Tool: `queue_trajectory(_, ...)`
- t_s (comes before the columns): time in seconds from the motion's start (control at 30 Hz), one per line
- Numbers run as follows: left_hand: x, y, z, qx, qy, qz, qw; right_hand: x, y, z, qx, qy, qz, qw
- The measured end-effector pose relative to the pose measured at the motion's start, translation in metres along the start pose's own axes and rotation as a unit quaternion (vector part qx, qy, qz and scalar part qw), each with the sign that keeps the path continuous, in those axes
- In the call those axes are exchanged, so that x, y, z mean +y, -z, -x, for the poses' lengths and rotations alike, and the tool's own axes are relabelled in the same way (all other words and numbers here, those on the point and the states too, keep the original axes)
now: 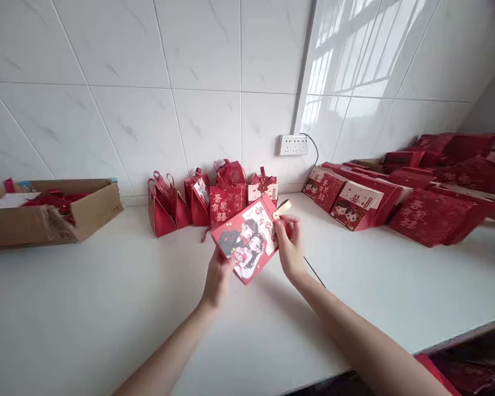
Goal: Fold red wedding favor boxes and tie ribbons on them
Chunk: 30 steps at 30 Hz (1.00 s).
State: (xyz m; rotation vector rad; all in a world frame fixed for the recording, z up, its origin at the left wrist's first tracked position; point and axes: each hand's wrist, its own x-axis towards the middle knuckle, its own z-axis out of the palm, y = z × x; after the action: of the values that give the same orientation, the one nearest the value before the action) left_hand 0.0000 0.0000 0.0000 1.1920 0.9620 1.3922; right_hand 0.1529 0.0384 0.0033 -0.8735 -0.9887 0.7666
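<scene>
Both my hands hold a flat red gift box (247,237) printed with a cartoon couple, a little above the white counter (107,308). My left hand (216,278) grips its lower left edge, fingers closed behind it. My right hand (289,242) pinches its upper right corner, next to a small beige tab (282,208). Just behind the box stand several folded red gift boxes with ribbon handles (214,198) against the tiled wall.
An open cardboard carton (53,212) with red items lies at the far left. Stacks of flat red boxes (400,192) cover the right side of the counter. A white wall socket (292,144) with a cable sits above. The counter's front edge runs at lower right.
</scene>
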Motion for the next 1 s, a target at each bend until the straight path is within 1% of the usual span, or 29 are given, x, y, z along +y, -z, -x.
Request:
queue_trajectory(0.13, 0.0005, -0.0014, 0.0069, -0.017, -0.044, -0.025, 0.999, -0.0017, -0.0015, -0.0007, -0.005, 0.02, 0.007, 1.0)
queue_trajectory(0.23, -0.0013, -0.0008, 0.0098, -0.06, -0.091, -0.046, 0.993, -0.002, -0.0018, -0.0015, -0.006, 0.019, -0.004, 1.0)
queue_trajectory(0.3, -0.0027, -0.0002, 0.0105, -0.077, -0.104, -0.052, 0.99, -0.0021, -0.0017, -0.0019, -0.006, 0.01, -0.008, 1.0)
queue_trajectory(0.63, -0.0054, 0.0012, 0.0094, -0.089, -0.108, -0.056, 0.989, -0.0026, -0.0015, -0.001, -0.011, -0.004, -0.009, 1.0)
queue_trajectory(0.8, -0.0085, 0.0024, 0.0094, -0.101, -0.149, -0.105, 0.978, -0.0027, -0.0013, -0.0009, -0.002, 0.003, -0.026, 1.0)
queue_trajectory(0.9, -0.0084, 0.0025, 0.0106, -0.109, -0.177, -0.116, 0.971, -0.0027, -0.0009, 0.0001, 0.008, 0.017, -0.025, 1.0)
queue_trajectory(1.0, -0.0078, 0.0021, 0.0118, -0.107, -0.182, -0.125, 0.969, -0.0024, -0.0005, 0.0011, 0.011, 0.01, -0.015, 1.0)
